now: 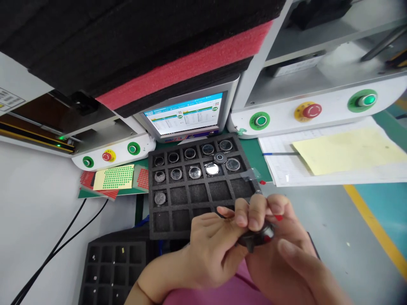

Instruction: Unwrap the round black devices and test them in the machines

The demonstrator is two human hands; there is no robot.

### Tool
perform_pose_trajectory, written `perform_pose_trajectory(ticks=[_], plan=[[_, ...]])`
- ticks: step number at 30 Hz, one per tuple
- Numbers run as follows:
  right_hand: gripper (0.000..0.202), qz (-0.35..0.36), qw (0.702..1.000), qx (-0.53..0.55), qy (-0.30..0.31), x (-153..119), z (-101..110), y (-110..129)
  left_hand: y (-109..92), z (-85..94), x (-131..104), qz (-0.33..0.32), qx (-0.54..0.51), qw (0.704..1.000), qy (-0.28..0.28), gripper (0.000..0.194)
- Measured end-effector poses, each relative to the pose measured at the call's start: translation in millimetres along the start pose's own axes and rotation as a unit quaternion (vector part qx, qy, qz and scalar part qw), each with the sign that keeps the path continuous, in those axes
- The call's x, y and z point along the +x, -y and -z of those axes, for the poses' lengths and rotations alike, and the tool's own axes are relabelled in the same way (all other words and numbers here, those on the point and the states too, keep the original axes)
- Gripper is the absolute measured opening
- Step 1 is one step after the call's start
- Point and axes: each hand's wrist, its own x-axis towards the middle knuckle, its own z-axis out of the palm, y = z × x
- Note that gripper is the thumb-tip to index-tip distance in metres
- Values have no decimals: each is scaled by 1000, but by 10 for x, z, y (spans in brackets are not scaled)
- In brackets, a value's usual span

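A dark round watch case (259, 237) is held between both hands, in front of the foam tray. My left hand (213, 245) is closed around its left side. My right hand (286, 237) curls its fingers over the top of the case, with the thumb apart from it. A small red sticker (279, 217) is on a fingertip of my right hand, and another red mark (267, 239) shows on the case. Just beyond, the black foam tray (203, 185) holds several round watch cases in its far rows. Part of the held case is hidden by fingers.
A screen (187, 116) stands behind the tray, between two machines with green and red buttons. Sticker sheets (118, 177) lie at the left. Papers (337, 169) with a yellow sheet (346, 150) and a pen (280, 153) are at the right. A second foam tray (106, 269) is lower left.
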Motion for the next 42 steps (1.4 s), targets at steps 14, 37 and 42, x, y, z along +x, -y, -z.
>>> perform_pose_trajectory(ticks=[14, 37, 42], plan=[[26, 11, 998, 54, -37, 79, -90, -37, 62, -38, -40, -21, 50, 998, -13, 26], [12, 172, 942, -230, -177, 308, 596, -377, 687, 142, -27, 424, -85, 902, -19, 25], [12, 172, 919, -260, -241, 300, 900, -301, 1198, 394, -232, 489, -14, 870, -55, 23]])
